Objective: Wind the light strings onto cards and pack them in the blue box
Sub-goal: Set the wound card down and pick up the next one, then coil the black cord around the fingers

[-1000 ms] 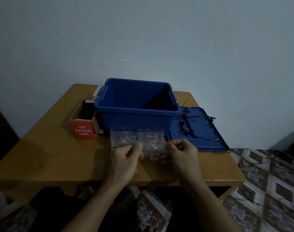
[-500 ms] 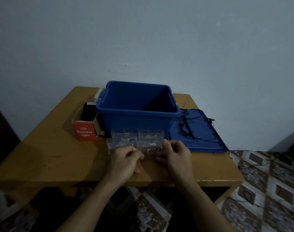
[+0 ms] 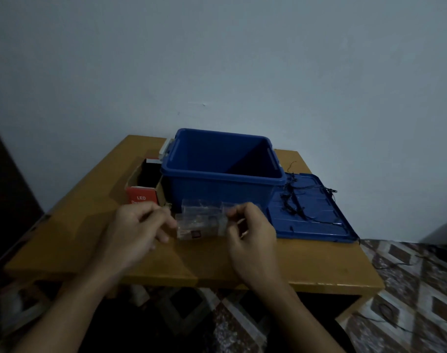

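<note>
Both hands met over the near middle of the counter (image 3: 64, 238), just in front of the blue box (image 3: 222, 179), with a clear plastic packet (image 3: 202, 220) of lights held between them. The left hand (image 3: 138, 230) had its fingers curled toward the packet's left end, though whether they truly pinched it could not be told in the dim light; the right hand (image 3: 253, 233) was closed on the packet's right end, thumb and fingertips together on the plastic. The packet lay with its long axis running left to right, roughly parallel to the box's front wall, and a small dark label showed on its near face. It seemed the packet was being opened or readied, an early step, since the box looked empty and a dark light string (image 3: 296, 202) lay loose and tangled on the blue lid (image 3: 326, 225) to the right. To do this well, the plastic should be steadied at one end and eased apart at the other, slowly, so the thin wire inside did not snag or kink. A red carton (image 3: 141, 197) marked LED stood left of the box.
</note>
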Action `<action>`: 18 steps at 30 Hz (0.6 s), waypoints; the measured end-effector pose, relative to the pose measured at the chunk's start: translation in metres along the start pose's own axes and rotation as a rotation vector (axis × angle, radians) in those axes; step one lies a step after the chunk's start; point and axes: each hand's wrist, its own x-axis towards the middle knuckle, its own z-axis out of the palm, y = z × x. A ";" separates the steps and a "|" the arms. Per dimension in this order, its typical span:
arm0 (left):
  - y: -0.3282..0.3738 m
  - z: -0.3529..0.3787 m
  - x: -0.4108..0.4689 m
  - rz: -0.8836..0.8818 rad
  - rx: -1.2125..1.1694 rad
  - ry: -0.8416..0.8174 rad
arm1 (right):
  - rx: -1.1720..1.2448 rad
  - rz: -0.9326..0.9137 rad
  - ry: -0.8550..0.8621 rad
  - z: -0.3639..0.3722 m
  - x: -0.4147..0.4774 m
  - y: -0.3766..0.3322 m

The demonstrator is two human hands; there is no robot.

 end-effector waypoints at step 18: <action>-0.029 -0.050 0.063 -0.057 0.293 0.222 | -0.457 -0.160 -0.691 0.112 0.071 -0.099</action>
